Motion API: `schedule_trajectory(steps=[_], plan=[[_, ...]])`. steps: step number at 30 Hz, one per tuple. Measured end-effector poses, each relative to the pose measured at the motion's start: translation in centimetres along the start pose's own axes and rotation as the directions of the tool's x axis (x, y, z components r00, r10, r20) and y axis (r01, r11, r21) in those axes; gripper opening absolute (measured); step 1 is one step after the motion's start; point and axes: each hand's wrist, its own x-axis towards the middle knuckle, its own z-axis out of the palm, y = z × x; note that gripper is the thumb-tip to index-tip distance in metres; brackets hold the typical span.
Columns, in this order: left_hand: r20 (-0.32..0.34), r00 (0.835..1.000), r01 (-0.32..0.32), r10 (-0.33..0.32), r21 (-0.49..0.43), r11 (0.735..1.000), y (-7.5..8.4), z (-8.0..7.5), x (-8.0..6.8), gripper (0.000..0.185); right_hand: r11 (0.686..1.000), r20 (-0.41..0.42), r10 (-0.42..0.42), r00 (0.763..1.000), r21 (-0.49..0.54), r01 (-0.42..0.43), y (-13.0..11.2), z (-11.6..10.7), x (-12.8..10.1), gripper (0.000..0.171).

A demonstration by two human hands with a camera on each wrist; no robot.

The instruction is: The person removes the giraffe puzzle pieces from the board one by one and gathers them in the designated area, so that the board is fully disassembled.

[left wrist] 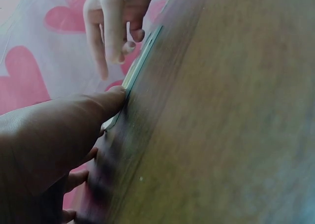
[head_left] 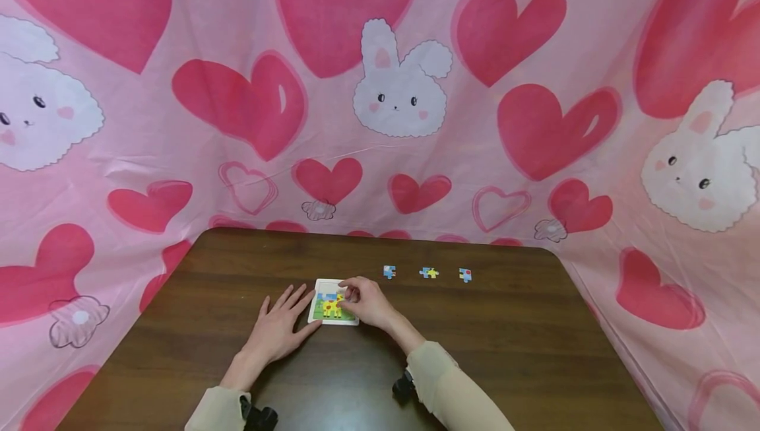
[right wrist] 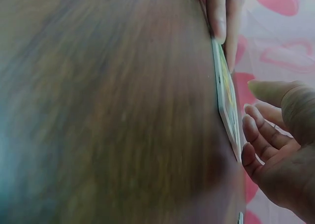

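A small white-framed puzzle board (head_left: 332, 305) with a yellow animal picture lies on the dark wooden table (head_left: 487, 352). My left hand (head_left: 284, 320) lies flat on the table, its fingers straight, and its thumb (left wrist: 106, 103) touches the board's left edge (left wrist: 141, 59). My right hand (head_left: 363, 299) hovers over the board's right part with its fingertips (left wrist: 114, 47) down on the picture. In the right wrist view its bent fingers (right wrist: 258, 135) sit beside the board edge (right wrist: 227, 98), and no piece shows between them.
Three loose puzzle pieces lie in a row behind the board: one (head_left: 388, 272), a yellow-blue one (head_left: 429, 273) and one (head_left: 465, 275). A pink cloth with hearts and bunnies (head_left: 398, 88) rises around the table on three sides.
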Motion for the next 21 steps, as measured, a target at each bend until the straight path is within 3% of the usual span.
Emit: schedule_trajectory(steps=[8,21], plan=[[-0.007,1.000,-0.007,0.007,-0.005,1.000,-0.1,0.0,0.0,0.075,0.999,0.041,-0.010,0.999,-0.031,0.011,-0.4,0.9,1.1,0.027],[-0.012,1.000,-0.012,0.012,-0.018,1.000,-0.2,0.2,0.1,0.076,0.991,-0.034,0.007,0.999,-0.133,-0.012,0.0,2.6,1.7,0.022]])
